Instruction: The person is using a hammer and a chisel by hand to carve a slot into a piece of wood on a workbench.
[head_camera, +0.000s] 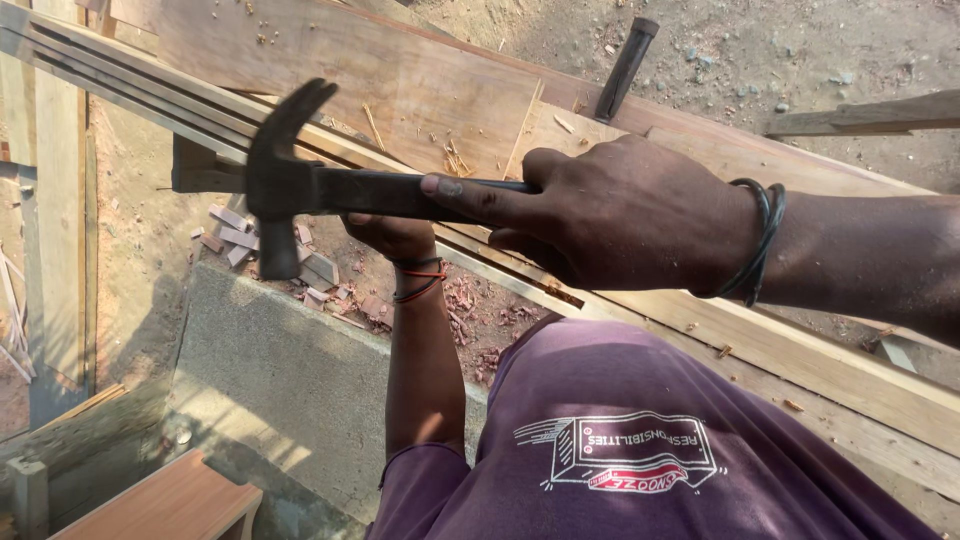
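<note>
Right hand (610, 215) is wrapped tight around the black handle of a claw hammer (290, 185), thumb laid flat along the top of the shaft, probably for aim and control. The head sits out to the left with the claw curling up and the striking face pointing down, so it's held up in the air, clear of the wood, not resting on anything.

Left hand (395, 237) is mostly hidden behind the hammer handle. It looks curled against the long wooden strips (130, 85) right under the hammer, likely steadying them, but I honestly can't tell whether it's actually gripping something or just pressing. Red and black bands sit on that wrist, and a black bangle is on the right one.

The strips run diagonally across the view, lying on a wide plank (420, 80) with wood chips and splinters scattered over it. A dark chisel-like tool (625, 68) lies on the plank further up, well apart from both hands.

Below all that there's a grey concrete block (290, 370), broken brick bits on sandy ground, and the person's purple shirt filling the bottom right.
</note>
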